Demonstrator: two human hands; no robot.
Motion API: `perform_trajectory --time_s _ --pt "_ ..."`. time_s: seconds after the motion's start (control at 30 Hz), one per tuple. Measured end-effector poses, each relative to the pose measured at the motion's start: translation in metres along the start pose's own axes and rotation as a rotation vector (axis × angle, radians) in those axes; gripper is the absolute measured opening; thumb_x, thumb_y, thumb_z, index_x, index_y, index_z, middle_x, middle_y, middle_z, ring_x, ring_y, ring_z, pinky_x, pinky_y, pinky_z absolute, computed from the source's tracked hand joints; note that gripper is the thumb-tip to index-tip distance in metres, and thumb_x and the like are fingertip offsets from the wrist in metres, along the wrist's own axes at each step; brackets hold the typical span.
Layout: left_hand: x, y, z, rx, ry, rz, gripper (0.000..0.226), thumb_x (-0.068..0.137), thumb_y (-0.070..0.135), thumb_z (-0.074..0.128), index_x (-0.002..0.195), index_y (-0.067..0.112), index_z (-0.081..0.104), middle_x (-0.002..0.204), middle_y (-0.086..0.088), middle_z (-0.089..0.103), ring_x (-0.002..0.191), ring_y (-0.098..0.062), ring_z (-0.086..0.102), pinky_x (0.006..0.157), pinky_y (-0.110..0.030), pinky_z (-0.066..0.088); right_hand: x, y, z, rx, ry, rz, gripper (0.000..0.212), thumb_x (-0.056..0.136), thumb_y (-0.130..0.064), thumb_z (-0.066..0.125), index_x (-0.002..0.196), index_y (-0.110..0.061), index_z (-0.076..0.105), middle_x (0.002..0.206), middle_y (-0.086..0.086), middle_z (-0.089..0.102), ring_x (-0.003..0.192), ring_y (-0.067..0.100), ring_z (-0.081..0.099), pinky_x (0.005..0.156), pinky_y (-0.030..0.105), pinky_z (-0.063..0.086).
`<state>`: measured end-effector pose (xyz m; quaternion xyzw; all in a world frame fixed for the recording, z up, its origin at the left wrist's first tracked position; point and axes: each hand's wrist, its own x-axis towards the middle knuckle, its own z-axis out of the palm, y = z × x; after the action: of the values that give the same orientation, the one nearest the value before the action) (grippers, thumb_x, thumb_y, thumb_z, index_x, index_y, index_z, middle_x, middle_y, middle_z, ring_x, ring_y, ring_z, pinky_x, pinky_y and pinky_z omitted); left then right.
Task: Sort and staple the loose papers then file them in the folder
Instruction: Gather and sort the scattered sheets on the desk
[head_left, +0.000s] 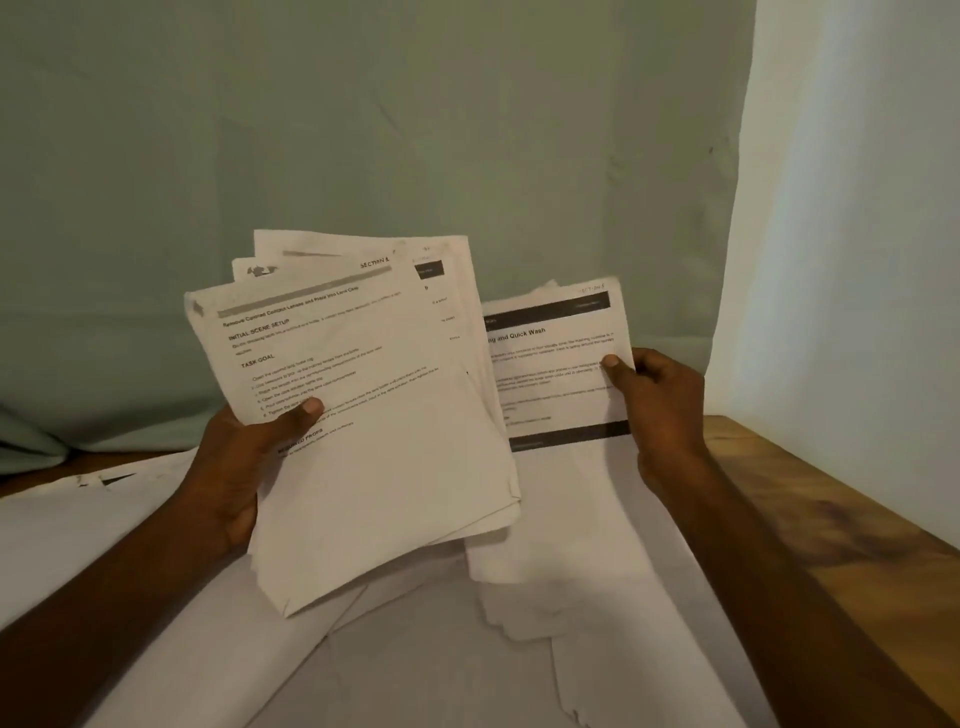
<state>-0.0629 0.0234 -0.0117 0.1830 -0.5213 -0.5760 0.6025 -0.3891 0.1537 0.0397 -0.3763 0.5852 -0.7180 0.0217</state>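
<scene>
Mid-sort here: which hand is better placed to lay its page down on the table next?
Probably the right hand. It pinches only a single printed sheet, already held apart from the rest, while the left hand grips the fanned stack of papers and has to keep supporting it.

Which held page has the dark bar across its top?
The sheet in the right hand, headed "Quick Wash"; the left hand's front page has a grey bar.

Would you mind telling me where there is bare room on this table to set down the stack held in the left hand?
The wooden table lies bare along its right edge, beside the right hand. The rest is crowded: white sheets cover the surface beneath the stack and the left hand.
</scene>
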Motion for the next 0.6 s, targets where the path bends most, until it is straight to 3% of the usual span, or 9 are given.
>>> perform_trajectory --time_s 0.2,0.33,0.43,0.6 --pt "0.004 -0.001 -0.003 0.006 -0.008 0.014 0.056 0.091 -0.005 0.061 0.143 0.012 0.056 0.136 -0.009 0.067 0.122 -0.029 0.065 0.098 -0.047 0.054 0.003 0.001 0.004 0.06 0.058 -0.049 0.018 0.097 -0.017 0.068 0.114 -0.014 0.07 0.104 -0.008 0.073 0.088 0.001 0.068 0.059 0.006 0.05" --pt "0.003 -0.002 -0.002 -0.003 0.002 0.012 0.055 0.091 -0.007 0.061 0.143 0.013 0.057 0.134 -0.006 0.068 0.12 -0.027 0.067 0.094 -0.041 0.057 0.005 0.005 0.002 -0.06 0.162 -0.068 0.016 0.098 -0.022 0.068 0.112 -0.016 0.064 0.11 -0.005 0.07 0.085 0.006 0.066 0.061 0.01 0.049" --pt "0.001 -0.003 -0.001 -0.012 -0.013 0.0 0.054 0.09 -0.004 0.062 0.141 0.013 0.059 0.133 -0.008 0.069 0.12 -0.028 0.067 0.094 -0.043 0.057 0.004 0.014 -0.002 -0.203 0.276 -0.1 0.013 0.099 -0.026 0.066 0.109 -0.02 0.06 0.113 -0.002 0.07 0.091 0.017 0.068 0.073 0.026 0.057" --pt "-0.003 0.0 0.003 -0.029 -0.011 -0.011 0.056 0.089 -0.004 0.062 0.141 0.014 0.058 0.132 -0.007 0.069 0.12 -0.028 0.067 0.094 -0.044 0.057 0.004 0.012 -0.003 -0.123 0.298 -0.135 0.013 0.101 -0.027 0.062 0.112 -0.022 0.055 0.113 0.0 0.068 0.096 0.023 0.071 0.08 0.041 0.064"
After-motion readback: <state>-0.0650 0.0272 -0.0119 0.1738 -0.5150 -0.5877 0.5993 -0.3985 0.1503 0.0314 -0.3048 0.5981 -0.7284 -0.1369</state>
